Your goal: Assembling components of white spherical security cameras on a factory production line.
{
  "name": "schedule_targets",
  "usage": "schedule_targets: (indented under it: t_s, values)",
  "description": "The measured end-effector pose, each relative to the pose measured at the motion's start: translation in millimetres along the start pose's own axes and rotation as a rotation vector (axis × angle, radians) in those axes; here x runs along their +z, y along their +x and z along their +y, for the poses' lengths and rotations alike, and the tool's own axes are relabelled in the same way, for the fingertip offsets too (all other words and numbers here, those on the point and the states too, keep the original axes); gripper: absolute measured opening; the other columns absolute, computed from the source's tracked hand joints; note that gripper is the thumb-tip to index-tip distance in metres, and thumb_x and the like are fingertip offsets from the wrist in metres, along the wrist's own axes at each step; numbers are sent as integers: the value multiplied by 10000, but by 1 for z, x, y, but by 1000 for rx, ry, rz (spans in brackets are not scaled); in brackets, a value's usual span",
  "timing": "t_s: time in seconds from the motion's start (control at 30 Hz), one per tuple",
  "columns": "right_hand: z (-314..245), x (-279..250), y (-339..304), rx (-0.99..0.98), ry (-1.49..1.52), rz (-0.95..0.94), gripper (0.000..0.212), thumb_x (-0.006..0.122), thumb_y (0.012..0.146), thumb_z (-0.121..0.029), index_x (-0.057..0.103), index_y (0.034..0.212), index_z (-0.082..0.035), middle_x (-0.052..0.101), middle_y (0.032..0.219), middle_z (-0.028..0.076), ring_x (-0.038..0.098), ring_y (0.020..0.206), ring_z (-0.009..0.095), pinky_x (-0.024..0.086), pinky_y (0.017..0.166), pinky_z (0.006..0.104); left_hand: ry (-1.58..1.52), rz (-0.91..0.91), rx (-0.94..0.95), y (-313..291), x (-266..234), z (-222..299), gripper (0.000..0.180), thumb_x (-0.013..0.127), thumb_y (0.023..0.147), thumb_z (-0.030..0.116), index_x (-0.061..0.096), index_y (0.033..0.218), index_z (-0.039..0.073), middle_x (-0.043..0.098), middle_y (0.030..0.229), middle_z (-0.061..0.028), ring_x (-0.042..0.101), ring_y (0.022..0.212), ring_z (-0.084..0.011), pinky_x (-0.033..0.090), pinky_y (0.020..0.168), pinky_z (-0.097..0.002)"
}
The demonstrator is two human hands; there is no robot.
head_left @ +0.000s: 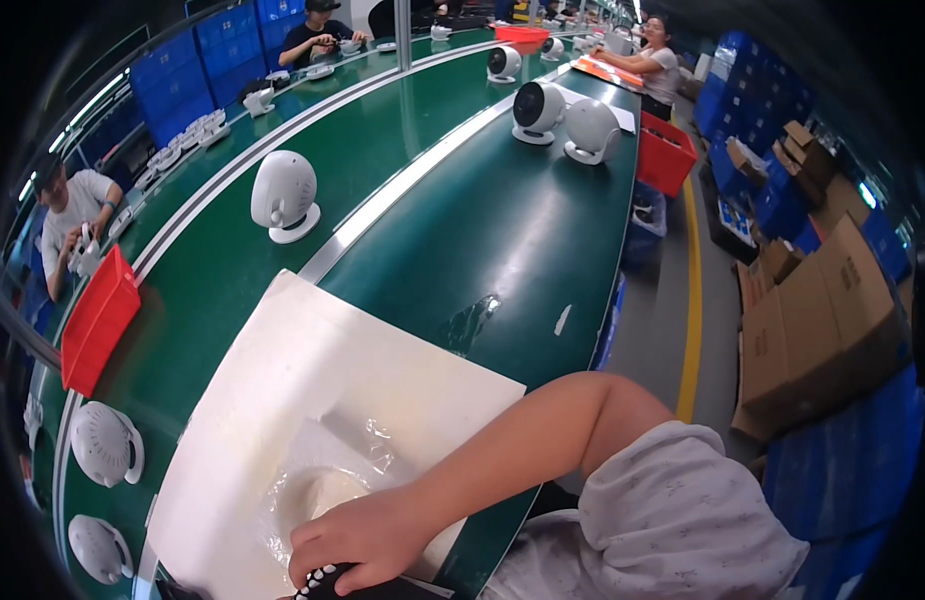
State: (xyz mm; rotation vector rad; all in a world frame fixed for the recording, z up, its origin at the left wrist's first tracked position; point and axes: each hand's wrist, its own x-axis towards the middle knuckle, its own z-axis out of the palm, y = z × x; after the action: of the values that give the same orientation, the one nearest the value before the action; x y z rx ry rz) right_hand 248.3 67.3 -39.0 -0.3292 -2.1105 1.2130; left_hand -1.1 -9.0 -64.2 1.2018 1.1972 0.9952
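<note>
My right hand [367, 538] reaches in from the lower right, its fingers curled down over a dark object with a row of small white spots [320, 578]. The lower picture edge cuts this object off, so its kind is hidden. Beneath the hand lies a large cream-white sheet [352, 335], with crinkled clear plastic film [377, 440] on it and a round hollow [327, 490] beside my fingers. My left hand is out of view.
White round-headed fan-like units [285, 195] stand on the green conveyor [382, 120]; two more [590, 130] are on the green workbench [482, 230]. Red bins [100, 320] hang at the sides. Other people [77, 210] work along the line. Cardboard boxes [822, 320] stand right of the aisle.
</note>
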Motion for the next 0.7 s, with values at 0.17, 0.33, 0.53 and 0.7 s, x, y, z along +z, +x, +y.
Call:
schedule_targets:
  t_s: [0.17, 0.33, 0.53, 0.7]
  values:
    - [-1, -2, 0, -7, 22, -6, 351, 573, 669, -106, 487, 1006, -58, 461, 923, 110, 463, 916, 263, 379, 776, 344, -59, 12, -6, -1, 9, 9, 329, 488, 810, 102, 457, 1085, -75, 523, 1061, -160, 509, 950, -242, 399, 849, -350]
    - [-3, -5, 0, 21, 31, -23, 335, 566, 685, -103, 491, 1009, -60, 480, 944, 115, 470, 928, 268, 380, 786, 351, 57, 31, 46, 2, 6, 7, 313, 496, 807, 99, 472, 1071, -68, 531, 1046, -143, 510, 936, -233, 395, 848, -343]
    - [-6, -9, -5, 2, -23, -35, 297, 535, 757, -103, 463, 1041, -59, 463, 981, 123, 476, 928, 287, 377, 789, 359, 44, 16, 39, 7, 10, 7, 332, 506, 799, 116, 476, 1075, -66, 530, 1049, -138, 505, 950, -226, 389, 854, -338]
    - [-4, -10, -4, -11, -31, -5, 286, 534, 756, -104, 465, 1027, -50, 467, 959, 129, 478, 913, 287, 374, 788, 364, 41, 106, 13, 9, 16, 11, 339, 487, 795, 104, 472, 1090, -63, 522, 1065, -145, 499, 969, -240, 379, 873, -344]
